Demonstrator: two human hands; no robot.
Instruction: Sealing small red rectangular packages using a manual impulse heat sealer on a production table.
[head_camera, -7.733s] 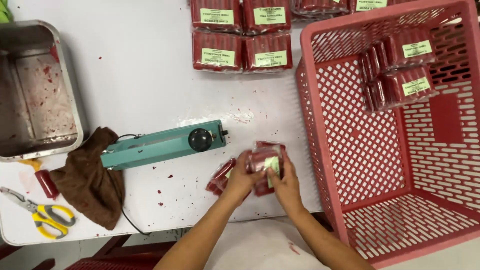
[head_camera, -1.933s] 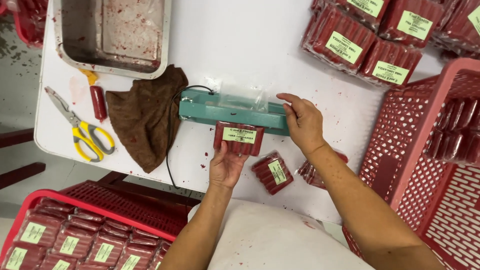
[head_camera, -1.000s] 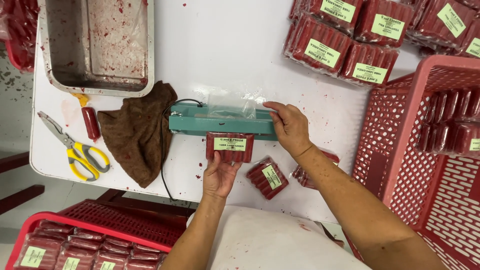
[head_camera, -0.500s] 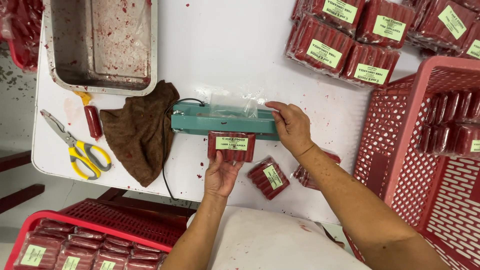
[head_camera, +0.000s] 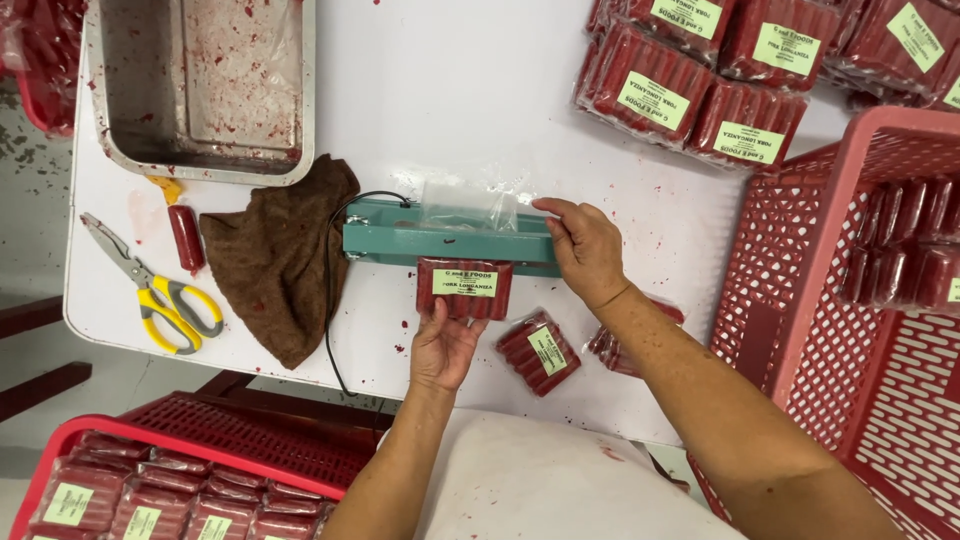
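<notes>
A: What is being seen at the left of the white worktop?

B: A stained steel tray, yellow-handled scissors and a brown cloth are lying there.

A: And in the middle?

B: A labelled pack of red sausages is being held against the teal heat sealer by the left hand, its grip pinching the pack's lower edge. The sealer's bar is being pressed by the right hand, fingers curled over it. A red basket is standing at the right.
</notes>
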